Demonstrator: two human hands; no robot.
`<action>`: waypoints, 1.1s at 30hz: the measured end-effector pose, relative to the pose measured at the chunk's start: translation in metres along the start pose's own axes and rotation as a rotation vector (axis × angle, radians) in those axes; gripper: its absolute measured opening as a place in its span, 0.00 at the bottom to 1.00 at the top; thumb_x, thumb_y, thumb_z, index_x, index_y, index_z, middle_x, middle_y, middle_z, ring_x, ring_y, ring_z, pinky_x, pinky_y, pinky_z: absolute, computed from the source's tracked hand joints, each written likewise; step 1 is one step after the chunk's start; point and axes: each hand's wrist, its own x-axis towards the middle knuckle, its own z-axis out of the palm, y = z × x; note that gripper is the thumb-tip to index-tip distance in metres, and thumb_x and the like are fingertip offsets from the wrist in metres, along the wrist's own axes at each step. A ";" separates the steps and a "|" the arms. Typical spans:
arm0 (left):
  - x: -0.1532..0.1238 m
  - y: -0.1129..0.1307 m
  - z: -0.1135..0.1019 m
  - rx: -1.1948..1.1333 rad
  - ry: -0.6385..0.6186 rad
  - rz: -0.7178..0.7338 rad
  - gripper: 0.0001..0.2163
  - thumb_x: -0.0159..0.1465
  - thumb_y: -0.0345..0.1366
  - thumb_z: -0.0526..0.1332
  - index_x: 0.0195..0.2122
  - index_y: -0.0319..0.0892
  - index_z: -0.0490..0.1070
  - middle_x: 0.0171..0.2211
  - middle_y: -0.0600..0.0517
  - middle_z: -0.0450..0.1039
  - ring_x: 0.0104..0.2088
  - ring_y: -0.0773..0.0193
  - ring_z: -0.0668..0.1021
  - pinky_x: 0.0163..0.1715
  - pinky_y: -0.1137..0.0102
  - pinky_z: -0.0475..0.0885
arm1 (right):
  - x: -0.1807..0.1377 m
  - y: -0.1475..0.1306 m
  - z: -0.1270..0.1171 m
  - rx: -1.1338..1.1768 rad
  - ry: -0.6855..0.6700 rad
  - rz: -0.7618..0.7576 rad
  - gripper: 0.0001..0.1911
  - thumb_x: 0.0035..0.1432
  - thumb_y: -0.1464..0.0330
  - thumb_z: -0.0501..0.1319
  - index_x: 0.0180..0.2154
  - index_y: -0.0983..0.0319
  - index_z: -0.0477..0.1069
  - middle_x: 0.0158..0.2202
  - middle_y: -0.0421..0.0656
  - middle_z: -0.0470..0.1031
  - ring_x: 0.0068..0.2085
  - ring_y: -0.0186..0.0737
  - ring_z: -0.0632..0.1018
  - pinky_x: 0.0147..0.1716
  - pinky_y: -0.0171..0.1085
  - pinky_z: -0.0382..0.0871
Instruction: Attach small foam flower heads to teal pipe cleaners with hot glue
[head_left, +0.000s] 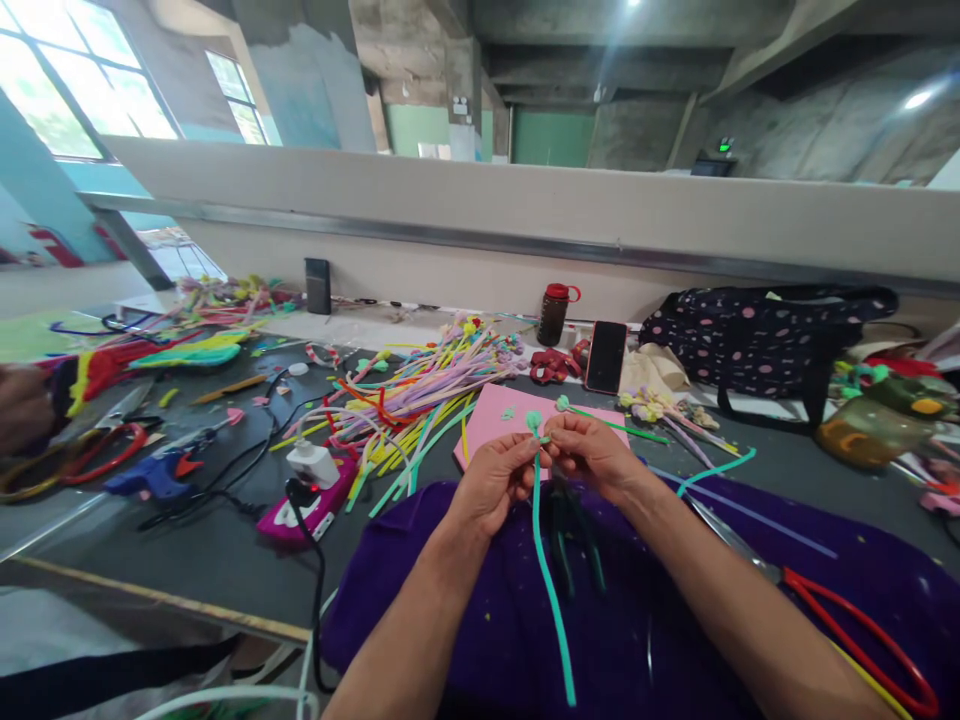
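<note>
Both hands meet at the centre, over the purple cloth on my lap. My left hand (495,485) pinches a mint-green pipe cleaner (546,580) just below its curled, flower-like head (534,421). Its long tail hangs down over the cloth. Fingertips of my right hand (589,452) are closed on a short green bit at the same spot, beside the stem. Behind the hands lies a pink pad (491,418), with another green-headed stem (622,420) across it. Dark-handled pliers (576,540) rest on the cloth below my hands.
Pipe-cleaner stems (427,390) are heaped at centre left. A glue gun (154,475), a purple power strip (319,505) and scissors (112,455) lie left. Red-handled scissors (855,625) are at right. A phone (606,357), bottle (553,315) and bag (772,335) stand behind. A co-worker's hand (26,410) shows far left.
</note>
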 end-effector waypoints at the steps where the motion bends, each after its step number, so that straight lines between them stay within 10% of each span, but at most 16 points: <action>1: 0.000 -0.001 0.000 0.010 0.005 -0.004 0.11 0.50 0.39 0.63 0.24 0.35 0.70 0.16 0.55 0.66 0.12 0.80 0.61 0.09 0.81 0.52 | 0.000 0.000 0.001 -0.042 0.021 -0.021 0.12 0.45 0.62 0.63 0.27 0.64 0.66 0.18 0.35 0.66 0.15 0.24 0.61 0.12 0.26 0.49; 12: 0.002 -0.003 0.000 0.019 0.042 -0.039 0.11 0.51 0.40 0.61 0.20 0.36 0.68 0.12 0.57 0.63 0.10 0.78 0.60 0.09 0.80 0.50 | -0.005 -0.010 0.000 -0.517 0.133 -0.275 0.08 0.46 0.64 0.61 0.26 0.63 0.70 0.20 0.37 0.67 0.19 0.28 0.65 0.16 0.28 0.56; 25: 0.001 -0.006 0.004 0.254 0.102 0.140 0.12 0.53 0.43 0.60 0.23 0.36 0.68 0.14 0.56 0.65 0.11 0.78 0.62 0.11 0.80 0.53 | -0.006 -0.012 0.007 -0.282 0.203 -0.019 0.07 0.42 0.67 0.60 0.20 0.65 0.67 0.11 0.34 0.62 0.12 0.25 0.60 0.12 0.27 0.48; 33: 0.001 -0.007 0.005 0.096 0.065 0.045 0.12 0.52 0.42 0.61 0.24 0.36 0.69 0.14 0.57 0.63 0.11 0.78 0.60 0.10 0.81 0.53 | -0.007 -0.009 0.010 -0.276 0.272 -0.118 0.09 0.45 0.65 0.60 0.20 0.64 0.65 0.13 0.34 0.63 0.13 0.26 0.60 0.12 0.28 0.49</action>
